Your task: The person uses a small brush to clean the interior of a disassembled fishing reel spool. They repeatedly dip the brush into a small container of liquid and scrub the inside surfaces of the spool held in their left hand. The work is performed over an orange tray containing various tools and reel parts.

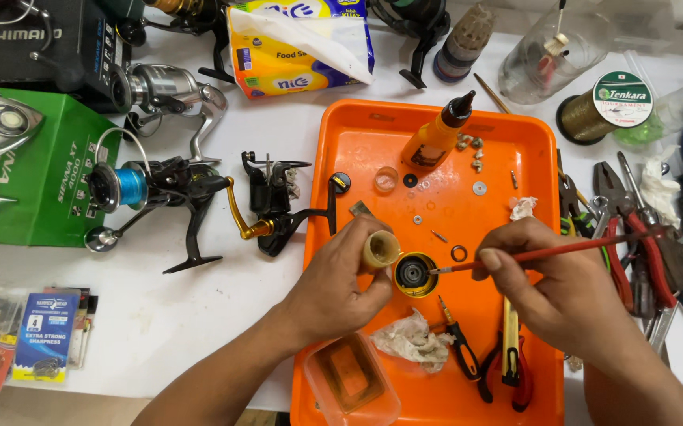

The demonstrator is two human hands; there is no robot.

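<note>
My left hand (334, 284) grips a small tan cylindrical cup (380, 249) tilted on its side over the orange tray (357, 142). My right hand (558, 284) holds a thin red-handled brush (562, 251), its tip touching a round gold-rimmed black reel part (415, 274) lying on the tray beside the cup. An orange squeeze bottle with a black nozzle (438, 132) lies at the tray's top. Small washers and screws (468, 185) are scattered over the tray's middle.
A crumpled rag (412, 341), a small screwdriver (458, 339), tweezers and a clear plastic tub (351, 380) sit on the tray's near side. Fishing reels (160, 185) stand left of the tray, pliers (633, 237) to the right, a tissue pack (302, 43) behind.
</note>
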